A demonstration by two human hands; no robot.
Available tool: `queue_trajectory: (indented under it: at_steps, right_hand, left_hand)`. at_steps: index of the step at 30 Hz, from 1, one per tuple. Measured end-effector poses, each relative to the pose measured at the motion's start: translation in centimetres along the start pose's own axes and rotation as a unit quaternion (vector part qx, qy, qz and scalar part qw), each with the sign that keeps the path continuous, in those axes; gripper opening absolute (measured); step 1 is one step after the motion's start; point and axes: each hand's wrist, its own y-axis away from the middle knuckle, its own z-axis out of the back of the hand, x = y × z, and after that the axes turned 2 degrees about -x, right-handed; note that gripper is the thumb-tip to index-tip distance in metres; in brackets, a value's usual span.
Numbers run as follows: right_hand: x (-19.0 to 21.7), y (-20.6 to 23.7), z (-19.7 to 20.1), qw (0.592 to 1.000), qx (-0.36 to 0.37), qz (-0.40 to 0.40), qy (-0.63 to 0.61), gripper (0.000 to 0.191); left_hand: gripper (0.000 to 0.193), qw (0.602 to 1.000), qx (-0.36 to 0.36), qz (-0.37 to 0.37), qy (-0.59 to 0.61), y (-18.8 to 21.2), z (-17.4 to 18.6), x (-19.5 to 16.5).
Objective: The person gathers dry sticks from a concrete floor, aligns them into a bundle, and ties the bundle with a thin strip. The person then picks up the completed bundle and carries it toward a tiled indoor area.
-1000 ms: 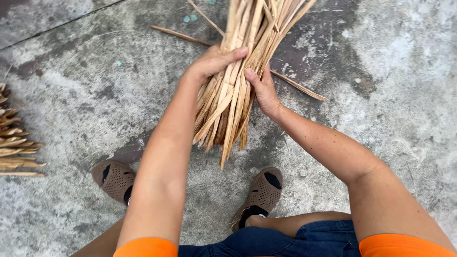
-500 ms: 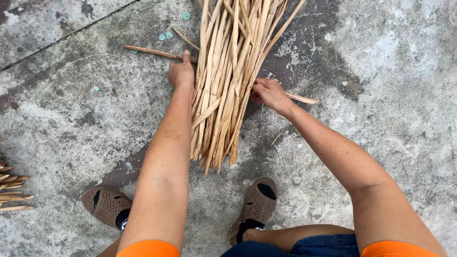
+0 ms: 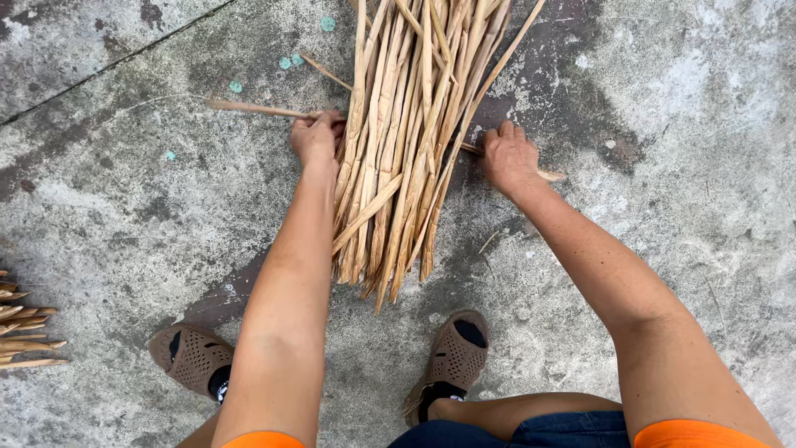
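Ground: we see a rough grey concrete floor [image 3: 124,216] with dark damp patches.
Crack: a thin dark line [image 3: 108,66] runs slantwise across the floor's far left part.
Specks: small turquoise flecks [image 3: 290,62] lie on the floor, near the crack's upper end.
Side pile: pale split sticks [image 3: 25,332] lie fanned at the floor's left edge.
Footwear: a brown perforated shoe [image 3: 195,358] and its mate [image 3: 452,361] stand on the floor's near part, well apart.
Clothing: orange sleeve hems [image 3: 688,433] and dark blue denim [image 3: 531,431] sit at the bottom edge.
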Motion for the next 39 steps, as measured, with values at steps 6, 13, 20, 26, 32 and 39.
queue_trajectory:
  at_steps: [6,13,20,26,32,39]
  right_hand:
    - [0.7,3.4,5.9,0.969,0.201,-0.058,-0.129,0.031]
    - [3.5,7.1,12.8,0.842,0.25,0.108,-0.465,0.032]
    - [7.0,9.9,13.1,0.94,-0.004,0.264,-0.214,0.022]
    - [7.9,10.3,13.0,0.901,-0.197,0.36,-0.14,0.032]
    - [8.4,6.5,10.5,0.839,-0.131,0.375,-0.372,0.042]
    - [8.9,4.3,7.7,0.826,0.028,0.308,-0.472,0.044]
  left_hand:
    - [0.016,0.981,0.139,-0.013,0.135,2.1,3.4,0.7]
    - [0.035,0.99,0.126,-0.05,0.036,10.4,2.3,-0.6]
    - [0.032,0.946,0.095,-0.19,-0.246,16.8,2.1,-0.7]
    - [0.027,0.851,0.037,-0.441,-0.281,17.8,2.2,3.2]
    - [0.017,0.938,0.143,-0.252,-0.192,18.4,2.9,4.0]
    - [0.018,0.892,0.088,-0.417,-0.149,19.1,3.4,3.7]
